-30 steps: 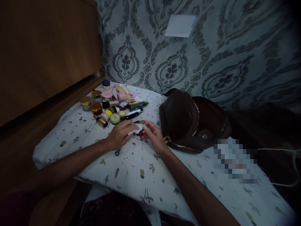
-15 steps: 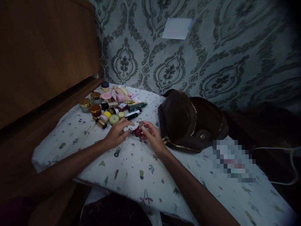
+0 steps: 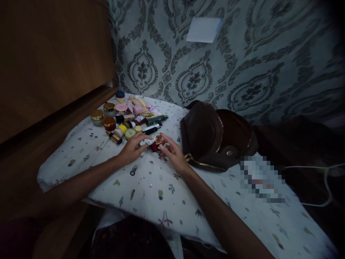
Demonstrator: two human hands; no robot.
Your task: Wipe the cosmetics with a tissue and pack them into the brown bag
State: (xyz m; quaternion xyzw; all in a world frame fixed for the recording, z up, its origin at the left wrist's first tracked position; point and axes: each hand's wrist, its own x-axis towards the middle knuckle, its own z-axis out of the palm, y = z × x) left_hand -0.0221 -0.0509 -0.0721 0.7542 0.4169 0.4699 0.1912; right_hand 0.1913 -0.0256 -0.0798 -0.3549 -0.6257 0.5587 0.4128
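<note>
My right hand (image 3: 173,153) grips a small red bottle (image 3: 155,146) with a shiny copper-coloured cap, between thumb and fingers. Pinched in my left hand (image 3: 132,148) is a white piece that looks like a wipe or pad (image 3: 146,142), held up against the bottle's left side. Both hands are just above the patterned white cloth (image 3: 145,187). Directly behind them lie a black pen-like tube (image 3: 151,130) and a pale green round jar (image 3: 130,134). The fingers partly cover the bottle, so its label does not show.
Several cosmetic jars and tubes stand at the back left, among them a gold-lidded jar (image 3: 97,117) and a dark green tube (image 3: 156,120). A brown leather bag (image 3: 202,133) lies right of my hands. A wooden cabinet (image 3: 54,54) borders the left.
The copper-coloured cap has turned into clearer view as the bottle tilts in my right hand. Both hands stay close together and the white piece has shifted slightly left. The view has moved a little.
</note>
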